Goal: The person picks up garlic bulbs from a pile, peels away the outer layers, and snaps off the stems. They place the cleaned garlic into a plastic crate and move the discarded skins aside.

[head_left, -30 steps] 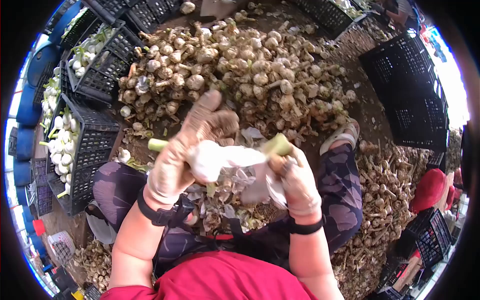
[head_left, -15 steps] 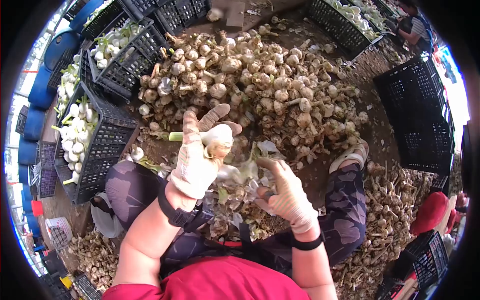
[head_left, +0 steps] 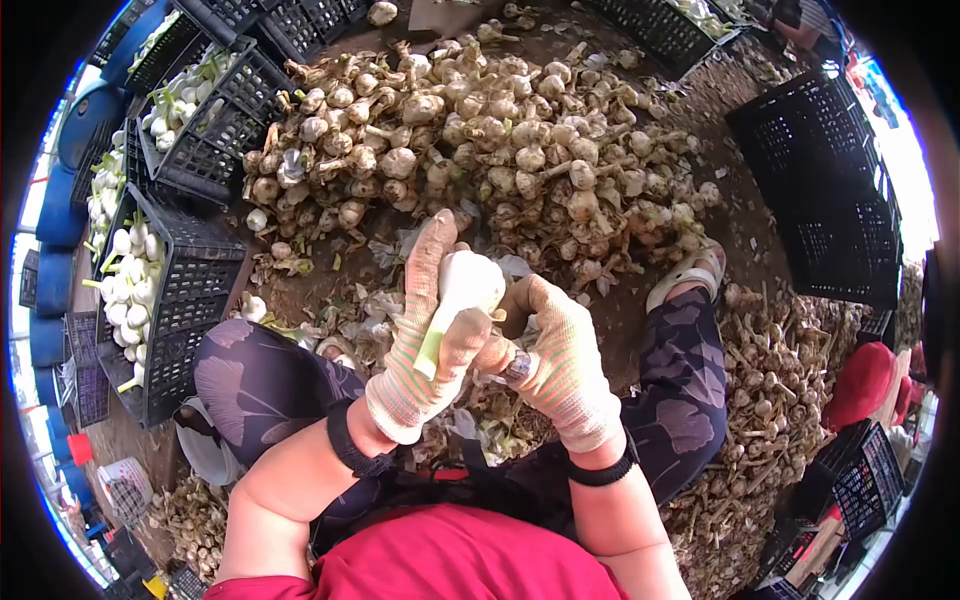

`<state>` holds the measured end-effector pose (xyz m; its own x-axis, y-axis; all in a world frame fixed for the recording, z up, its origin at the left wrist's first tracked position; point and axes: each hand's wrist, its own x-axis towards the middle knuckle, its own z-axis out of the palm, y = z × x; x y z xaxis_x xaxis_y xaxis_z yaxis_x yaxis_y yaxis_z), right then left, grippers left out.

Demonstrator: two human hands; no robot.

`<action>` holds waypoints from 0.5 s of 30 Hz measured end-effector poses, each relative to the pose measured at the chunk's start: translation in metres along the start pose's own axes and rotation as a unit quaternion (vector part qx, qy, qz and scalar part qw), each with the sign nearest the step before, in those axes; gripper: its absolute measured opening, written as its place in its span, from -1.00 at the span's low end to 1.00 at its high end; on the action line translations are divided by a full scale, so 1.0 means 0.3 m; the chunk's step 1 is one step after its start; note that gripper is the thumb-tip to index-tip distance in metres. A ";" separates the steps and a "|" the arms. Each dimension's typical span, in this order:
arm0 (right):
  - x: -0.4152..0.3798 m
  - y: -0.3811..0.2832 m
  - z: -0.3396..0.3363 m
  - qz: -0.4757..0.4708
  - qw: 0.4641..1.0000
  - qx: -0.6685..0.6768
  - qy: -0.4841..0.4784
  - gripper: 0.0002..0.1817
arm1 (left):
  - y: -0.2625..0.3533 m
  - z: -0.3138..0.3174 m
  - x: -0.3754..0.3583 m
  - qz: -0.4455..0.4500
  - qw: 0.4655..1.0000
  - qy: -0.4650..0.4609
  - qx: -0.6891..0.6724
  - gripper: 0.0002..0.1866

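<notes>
Left hand (head_left: pixel 412 368): ours, gloved, gripping a white garlic bulb (head_left: pixel 474 281) above our lap, its green stem (head_left: pixel 429 352) pointing down toward us
Right hand (head_left: pixel 568 362): gloved, fingers curled close by the bulb's right side; we cannot tell whether it grips
Heap ahead: soil-stained garlic (head_left: pixel 590 165) on the ground just beyond our hands
Left side: black crate (head_left: pixel 190 315) holding white bulbs (head_left: pixel 130 290), beside our knee
Right side: tall black crate (head_left: pixel 825 190), more unclean garlic (head_left: pixel 765 400)
In the way: our hands partly cover loose skins (head_left: pixel 480 405) below
</notes>
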<state>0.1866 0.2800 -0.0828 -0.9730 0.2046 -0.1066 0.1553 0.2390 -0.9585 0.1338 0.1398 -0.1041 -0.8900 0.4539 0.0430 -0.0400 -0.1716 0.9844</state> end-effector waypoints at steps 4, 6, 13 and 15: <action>0.011 0.009 -0.007 -0.096 0.991 -0.093 0.027 -0.35 | 0.023 0.021 -0.036 -0.044 0.985 -0.042 -0.159 0.00; 0.016 0.011 -0.016 -0.136 0.969 -0.206 0.020 -0.49 | 0.042 0.036 -0.041 -0.070 0.992 -0.031 -0.101 0.07; -0.010 0.003 -0.086 0.073 0.977 0.167 -0.114 -0.65 | 0.015 -0.046 0.007 -0.210 0.925 -0.079 -0.307 -0.23; -0.006 0.034 -0.098 0.048 0.921 0.374 -0.099 -0.60 | 0.071 -0.040 0.033 -0.272 0.850 -0.026 -0.451 -0.22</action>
<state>0.1948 0.3099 -0.0846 -0.9843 -0.0033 -0.1762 0.1536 -0.5069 -0.8482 0.1185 0.1301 -0.0846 -0.6088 0.7143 -0.3453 -0.7912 -0.5147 0.3304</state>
